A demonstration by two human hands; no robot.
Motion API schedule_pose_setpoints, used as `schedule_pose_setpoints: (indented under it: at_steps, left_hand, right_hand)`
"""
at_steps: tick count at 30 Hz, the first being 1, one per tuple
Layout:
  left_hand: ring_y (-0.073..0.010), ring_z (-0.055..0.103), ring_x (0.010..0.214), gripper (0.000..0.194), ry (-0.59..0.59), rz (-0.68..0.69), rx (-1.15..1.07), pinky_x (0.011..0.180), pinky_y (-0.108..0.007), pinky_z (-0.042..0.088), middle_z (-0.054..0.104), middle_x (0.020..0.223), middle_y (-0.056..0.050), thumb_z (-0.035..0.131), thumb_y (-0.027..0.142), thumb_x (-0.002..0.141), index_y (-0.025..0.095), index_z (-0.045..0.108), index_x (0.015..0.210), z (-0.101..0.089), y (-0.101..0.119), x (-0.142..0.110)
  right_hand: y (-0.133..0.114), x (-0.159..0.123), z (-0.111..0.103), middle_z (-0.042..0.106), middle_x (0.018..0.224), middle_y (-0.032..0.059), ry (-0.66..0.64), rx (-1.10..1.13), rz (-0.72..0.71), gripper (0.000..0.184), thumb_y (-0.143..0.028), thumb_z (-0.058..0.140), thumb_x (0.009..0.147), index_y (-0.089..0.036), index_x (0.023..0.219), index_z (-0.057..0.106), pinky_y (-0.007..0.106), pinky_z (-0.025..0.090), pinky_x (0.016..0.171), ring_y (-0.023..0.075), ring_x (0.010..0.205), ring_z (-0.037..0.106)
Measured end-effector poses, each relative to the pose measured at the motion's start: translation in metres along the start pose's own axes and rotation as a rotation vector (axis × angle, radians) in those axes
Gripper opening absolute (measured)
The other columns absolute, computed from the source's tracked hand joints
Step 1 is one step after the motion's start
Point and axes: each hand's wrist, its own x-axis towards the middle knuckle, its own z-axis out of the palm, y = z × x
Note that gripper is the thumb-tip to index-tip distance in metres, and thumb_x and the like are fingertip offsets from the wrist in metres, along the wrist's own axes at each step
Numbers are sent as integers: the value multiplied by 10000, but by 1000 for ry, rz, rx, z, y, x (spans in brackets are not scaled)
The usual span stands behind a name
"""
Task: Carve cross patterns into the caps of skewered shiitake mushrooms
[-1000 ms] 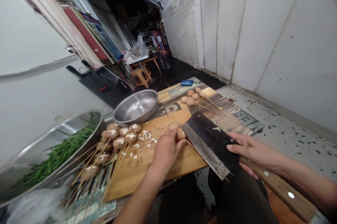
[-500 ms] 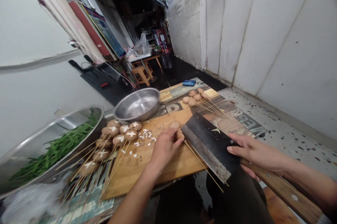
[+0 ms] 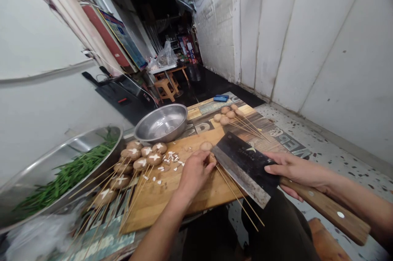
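Observation:
My left hand [image 3: 196,169] is closed on a skewered mushroom [image 3: 210,158] at the right side of the wooden cutting board [image 3: 181,201]. Two bamboo skewers [image 3: 238,199] run from there past the board's near edge. Another brown mushroom cap [image 3: 206,146] lies just beyond my fingers. With my right hand [image 3: 290,171] I grip a cleaver [image 3: 245,165] where its dark blade meets the wooden handle. The blade's edge is tilted down beside the held mushroom; whether they touch is hard to tell. White mushroom trimmings [image 3: 172,158] are scattered left of my left hand.
Skewered mushrooms with white crosses [image 3: 154,158] are heaped at the board's left. A steel bowl [image 3: 161,124] stands behind, and a large basin [image 3: 115,134] of green vegetables [image 3: 76,169] is at left. Plain skewered mushrooms [image 3: 224,120] and a blue object [image 3: 221,97] lie on the far tabletop.
The skewers under my left hand have swung out from beneath the cleaver, and two now show. The held mushroom has turned slightly. The cleaver stays in nearly the same place.

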Motion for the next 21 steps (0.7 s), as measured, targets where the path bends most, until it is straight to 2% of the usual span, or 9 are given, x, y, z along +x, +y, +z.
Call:
schedule_pose_setpoints:
  at_steps: [4,8,11,14,17,21]
  left_hand:
    - [-206,616,865,63,-18,15,48,809,-307,456,697,884,-52,691,189,838,161,704,893,-1,3,-2]
    - [-228,642,958,160,19,24,83,878,-331,469,726,1004,-87,653,204,878,155,709,1019,-1,4,-3]
    - [-227,657,951,153,-15,34,91,870,-327,474,736,1000,-90,573,174,921,161,720,963,-3,8,-1]
    - [-227,663,887,207,-37,20,141,822,-321,474,737,929,-92,522,122,926,159,723,888,-6,14,1]
    - [-243,665,902,211,14,8,198,826,-336,469,743,946,-103,519,121,921,156,725,888,-7,16,3]
    - [-228,666,905,199,55,37,151,832,-325,464,750,949,-64,546,107,898,188,728,899,-7,11,5]
  right_hand:
    - [3,1,-1,472,377,-118,-49,66,0,589,-425,609,878,-143,1354,404,143,324,280,97,269,431]
    - [5,4,-1,510,381,-100,-86,144,-5,501,-436,633,849,-156,1231,471,147,312,273,107,264,469]
    - [7,7,-1,514,361,-91,-105,144,10,511,-485,651,827,-163,1192,494,154,309,267,124,257,483]
    - [7,7,0,526,350,-81,-121,143,10,575,-509,667,812,-153,1224,481,151,297,263,119,240,459]
    - [5,4,0,534,352,-76,-111,149,-12,611,-492,659,834,-150,1295,449,144,310,266,115,243,451]
    - [4,-7,-5,533,364,-82,-4,158,-48,592,-418,608,907,-175,1394,375,141,381,297,108,263,451]
